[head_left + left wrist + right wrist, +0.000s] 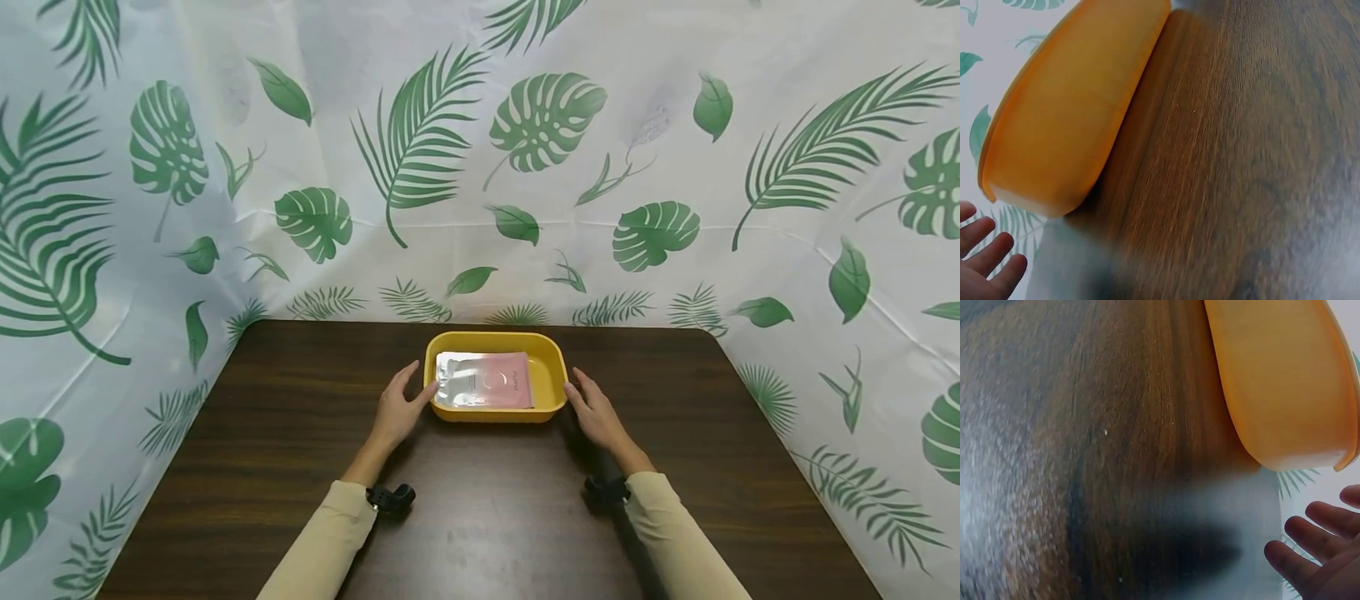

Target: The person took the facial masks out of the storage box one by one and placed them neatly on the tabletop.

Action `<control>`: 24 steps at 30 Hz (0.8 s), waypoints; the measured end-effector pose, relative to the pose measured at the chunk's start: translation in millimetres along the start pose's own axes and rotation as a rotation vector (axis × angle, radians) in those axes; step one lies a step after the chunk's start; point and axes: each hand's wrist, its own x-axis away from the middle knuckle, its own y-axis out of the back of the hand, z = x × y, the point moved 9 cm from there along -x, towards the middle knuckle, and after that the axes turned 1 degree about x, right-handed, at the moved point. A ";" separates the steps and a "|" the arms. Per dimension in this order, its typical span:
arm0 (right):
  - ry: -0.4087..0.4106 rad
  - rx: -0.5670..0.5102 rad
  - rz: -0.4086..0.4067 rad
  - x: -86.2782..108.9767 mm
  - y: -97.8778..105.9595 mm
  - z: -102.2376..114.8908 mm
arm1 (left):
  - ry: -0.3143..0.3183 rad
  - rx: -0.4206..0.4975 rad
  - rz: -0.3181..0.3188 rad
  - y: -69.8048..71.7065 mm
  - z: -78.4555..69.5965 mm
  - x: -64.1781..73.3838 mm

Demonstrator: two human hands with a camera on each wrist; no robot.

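A yellow rectangular tray with rounded corners stands near the far edge of the table. Inside it lies a flat pink and silver packet, toward the tray's left side. My left hand is at the tray's left end, its thumb right at the rim and its fingers spread. At the opposite end my right hand has its thumb by the rim, fingers extended. Both wrist views show the tray's outer wall, with the fingers straight and apart from the wall.
The dark wood-grain table stretches toward me from the tray. Behind it and at both sides hangs a white curtain printed with green leaves. A dark band with a small device sits on each wrist.
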 end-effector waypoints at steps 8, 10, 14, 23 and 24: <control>-0.045 -0.087 0.008 -4.0 -7.3 -6.3 | 0.019 0.122 -0.014 -6.3 0.6 -3.0; -0.053 -0.114 0.010 -5.1 -8.4 -7.3 | 0.020 0.159 -0.021 -7.5 1.1 -4.2; -0.053 -0.166 0.014 -6.7 -9.8 -6.3 | 0.022 0.238 -0.025 -10.3 1.9 -6.2; -0.068 -0.258 0.011 -4.6 -11.2 -2.5 | 0.004 0.246 -0.035 -12.9 3.8 -7.2; -0.082 -0.279 0.010 -4.2 -11.9 -3.3 | 0.008 0.239 -0.035 -13.1 4.3 -6.9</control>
